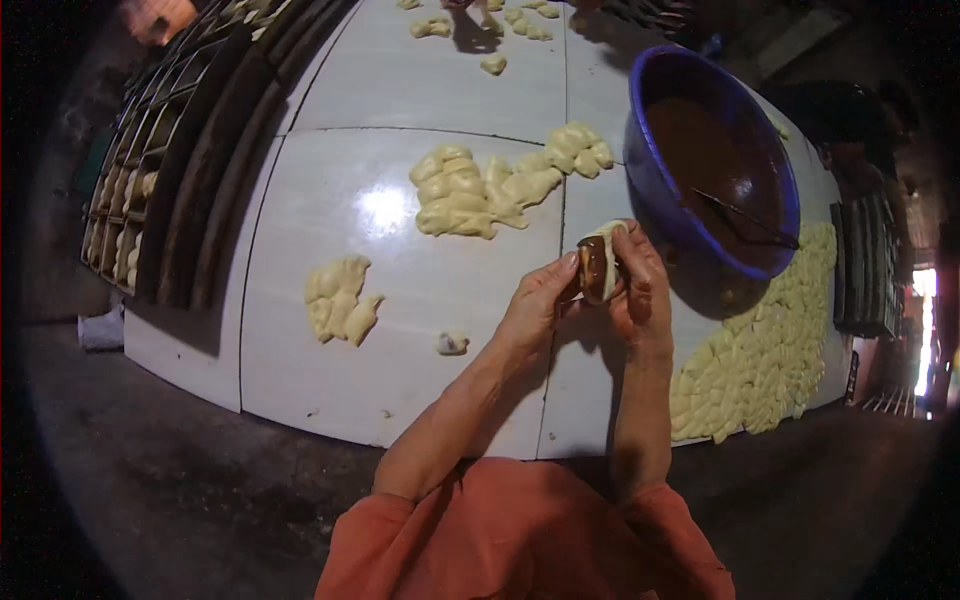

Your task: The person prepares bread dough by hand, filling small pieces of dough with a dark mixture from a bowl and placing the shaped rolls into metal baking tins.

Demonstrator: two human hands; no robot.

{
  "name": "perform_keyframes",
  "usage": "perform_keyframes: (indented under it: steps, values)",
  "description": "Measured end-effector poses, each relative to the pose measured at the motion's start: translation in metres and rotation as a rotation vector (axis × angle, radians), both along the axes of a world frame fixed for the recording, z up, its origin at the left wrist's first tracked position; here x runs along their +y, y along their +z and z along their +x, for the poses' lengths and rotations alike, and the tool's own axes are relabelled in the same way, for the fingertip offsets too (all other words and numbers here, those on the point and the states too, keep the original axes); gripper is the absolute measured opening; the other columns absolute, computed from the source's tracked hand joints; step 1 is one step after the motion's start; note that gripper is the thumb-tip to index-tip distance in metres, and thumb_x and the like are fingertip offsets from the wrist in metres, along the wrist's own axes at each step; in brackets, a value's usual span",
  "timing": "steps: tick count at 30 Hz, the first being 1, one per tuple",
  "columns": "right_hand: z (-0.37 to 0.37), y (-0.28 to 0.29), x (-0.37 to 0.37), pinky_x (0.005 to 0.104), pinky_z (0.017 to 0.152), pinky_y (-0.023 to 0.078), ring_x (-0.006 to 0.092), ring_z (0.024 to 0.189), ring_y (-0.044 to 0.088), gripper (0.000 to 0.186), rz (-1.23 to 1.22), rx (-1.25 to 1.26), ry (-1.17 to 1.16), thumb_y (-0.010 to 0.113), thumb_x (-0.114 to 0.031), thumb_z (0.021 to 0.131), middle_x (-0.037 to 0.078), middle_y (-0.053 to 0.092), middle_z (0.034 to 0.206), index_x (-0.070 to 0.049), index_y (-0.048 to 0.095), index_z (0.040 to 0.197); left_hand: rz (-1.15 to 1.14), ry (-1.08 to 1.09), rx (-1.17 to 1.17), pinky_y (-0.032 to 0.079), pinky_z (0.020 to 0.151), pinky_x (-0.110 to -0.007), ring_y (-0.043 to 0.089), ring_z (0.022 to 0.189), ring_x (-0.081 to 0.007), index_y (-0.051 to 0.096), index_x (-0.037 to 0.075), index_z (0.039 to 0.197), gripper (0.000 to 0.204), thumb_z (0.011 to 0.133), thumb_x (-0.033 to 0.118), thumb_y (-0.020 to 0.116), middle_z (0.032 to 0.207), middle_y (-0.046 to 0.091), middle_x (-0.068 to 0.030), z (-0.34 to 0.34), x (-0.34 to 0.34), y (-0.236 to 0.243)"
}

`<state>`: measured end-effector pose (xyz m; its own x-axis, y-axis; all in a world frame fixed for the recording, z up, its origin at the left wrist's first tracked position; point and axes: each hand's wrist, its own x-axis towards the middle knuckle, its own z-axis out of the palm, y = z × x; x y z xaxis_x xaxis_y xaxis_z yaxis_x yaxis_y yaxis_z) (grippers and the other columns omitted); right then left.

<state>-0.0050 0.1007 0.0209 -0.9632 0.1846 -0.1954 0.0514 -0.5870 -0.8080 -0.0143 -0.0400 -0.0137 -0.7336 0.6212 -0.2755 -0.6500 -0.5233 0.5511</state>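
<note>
Between my two hands, over the white table (400, 390), is a flattened piece of dough (611, 236) with brown filling (597, 268) spread on it. My left hand (535, 305) pinches its near left edge with thumb and fingers. Curled round the right side of the same piece is my right hand (643, 285). Just beyond that hand stands a blue-purple basin (640, 150) of brown paste, with a thin dark utensil (740, 212) lying in it. A small whitish lump (452, 343) rests on the table left of my left forearm.
Pale dough pieces lie in clusters (460, 195) mid-table and at the left (338, 300). Many more cover the right side (760, 370). Wooden trays (150, 170) holding dough pieces line the left edge; dark stacked trays (868, 265) stand at right. Another person's hand (465, 5) shows at the far edge.
</note>
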Motion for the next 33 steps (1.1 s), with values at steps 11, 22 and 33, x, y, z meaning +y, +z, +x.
perform_keyframes:
  steps: [11, 22, 33]
  values:
    - [0.022, -0.036, -0.105, 0.0301, 0.091, 0.052, 0.0216, 0.113, 0.057, 0.043, 1.032, 0.218, 0.043, 0.073, -0.002, 0.085, 0.013, 0.053, 0.127, -0.003, 0.059, 0.126, -0.188, 0.438, -0.049, 0.053, 0.070, -0.021, 0.065, 0.079, -0.0083, 0.069, -0.002, 0.108, 0.025, 0.091, 0.016, 0.073, 0.092, 0.071, -0.0056, 0.013, -0.089, -0.024]
    - [0.007, -0.033, -0.128, 0.0254, 0.076, 0.049, 0.0088, 0.090, 0.060, 0.019, 0.490, -0.054, 0.171, 0.066, -0.012, 0.095, 0.003, 0.069, 0.100, 0.001, 0.071, 0.108, -0.494, 0.213, 0.055, 0.054, 0.062, -0.023, 0.064, 0.076, -0.0074, 0.068, 0.002, 0.114, 0.033, 0.089, 0.022, 0.076, 0.095, 0.070, -0.0032, -0.019, -0.136, 0.001]
    - [0.011, -0.052, -0.126, 0.0265, 0.074, 0.050, 0.0146, 0.094, 0.059, 0.023, 0.806, 0.533, 0.058, 0.074, -0.011, 0.089, 0.009, 0.059, 0.117, -0.004, 0.067, 0.109, -0.408, 0.286, 0.203, 0.060, 0.068, -0.026, 0.068, 0.085, -0.0124, 0.067, 0.000, 0.114, 0.028, 0.090, 0.014, 0.073, 0.102, 0.070, -0.0076, -0.004, -0.145, 0.007]
